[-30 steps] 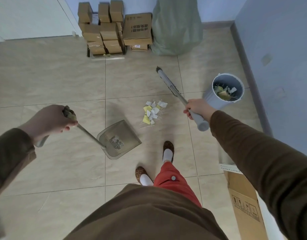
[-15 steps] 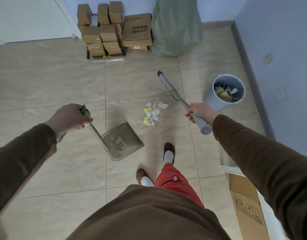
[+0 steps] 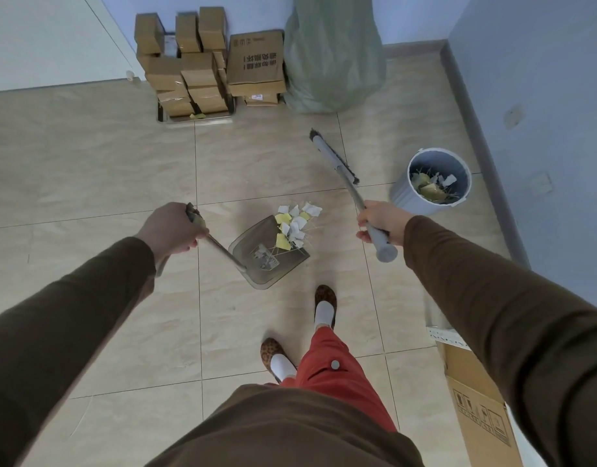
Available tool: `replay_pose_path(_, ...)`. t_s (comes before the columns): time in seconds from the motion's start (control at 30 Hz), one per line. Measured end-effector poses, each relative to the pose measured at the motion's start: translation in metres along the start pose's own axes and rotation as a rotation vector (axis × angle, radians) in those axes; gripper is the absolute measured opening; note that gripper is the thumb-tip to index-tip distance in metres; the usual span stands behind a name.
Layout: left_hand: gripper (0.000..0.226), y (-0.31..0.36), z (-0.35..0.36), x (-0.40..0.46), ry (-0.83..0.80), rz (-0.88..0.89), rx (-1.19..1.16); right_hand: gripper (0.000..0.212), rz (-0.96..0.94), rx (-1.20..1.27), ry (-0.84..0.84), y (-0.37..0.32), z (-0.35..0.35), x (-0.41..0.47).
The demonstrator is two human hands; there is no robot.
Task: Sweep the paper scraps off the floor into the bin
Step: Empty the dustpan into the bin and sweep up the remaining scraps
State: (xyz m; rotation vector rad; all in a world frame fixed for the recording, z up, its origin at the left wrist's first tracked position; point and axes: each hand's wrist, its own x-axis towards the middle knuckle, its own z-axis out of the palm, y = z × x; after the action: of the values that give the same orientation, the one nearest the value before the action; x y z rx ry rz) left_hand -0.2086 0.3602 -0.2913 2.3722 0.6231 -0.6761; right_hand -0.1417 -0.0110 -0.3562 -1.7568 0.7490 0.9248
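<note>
A small heap of white and yellow paper scraps (image 3: 294,227) lies on the beige tile floor, right at the front lip of a translucent grey dustpan (image 3: 268,261). My left hand (image 3: 171,230) grips the dustpan's long handle. My right hand (image 3: 378,220) grips the grey broom handle; the broom head (image 3: 334,156) is lifted beyond the scraps, not touching them. A pale blue bin (image 3: 432,182) stands to the right near the wall, with paper scraps inside.
Stacked cardboard boxes (image 3: 203,62) and a full green sack (image 3: 330,52) stand against the far wall. Another cardboard box (image 3: 475,409) sits at the lower right by the blue wall. My feet in patterned slippers (image 3: 324,298) are just behind the dustpan.
My left hand has pushed the dustpan to the right, up to the scrap heap. The broom stays raised in my right hand, shifted slightly.
</note>
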Motion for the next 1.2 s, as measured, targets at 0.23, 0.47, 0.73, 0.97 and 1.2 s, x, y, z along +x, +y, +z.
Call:
replay_pose_path(0.23, 0.018, -0.001, 0.024, 0.005, -0.054, -0.098, -0.082, 0.065, 0.026, -0.594, -0.043, 0.053, 0.062, 0.015)
replay_pose_path(0.47, 0.023, -0.002, 0.019, 0.005, -0.151, -0.131, -0.163, 0.063, 0.066, -0.65, -0.205, 0.121, 0.072, -0.061)
replay_pose_path(0.73, 0.01, -0.006, 0.013, -0.012, -0.242, -0.185, -0.283, 0.048, -0.004, -0.549, -0.193, 0.124, 0.007, -0.153)
replay_pose_path(0.97, 0.015, -0.011, 0.026, -0.014, -0.257, -0.206, -0.332, 0.053, -0.069, -0.669, -0.064, 0.118, 0.058, -0.104)
replay_pose_path(1.2, 0.011, -0.021, 0.027, -0.013, -0.223, -0.191, -0.301, 0.055, -0.001, -0.521, -0.232, 0.128, 0.056, -0.116)
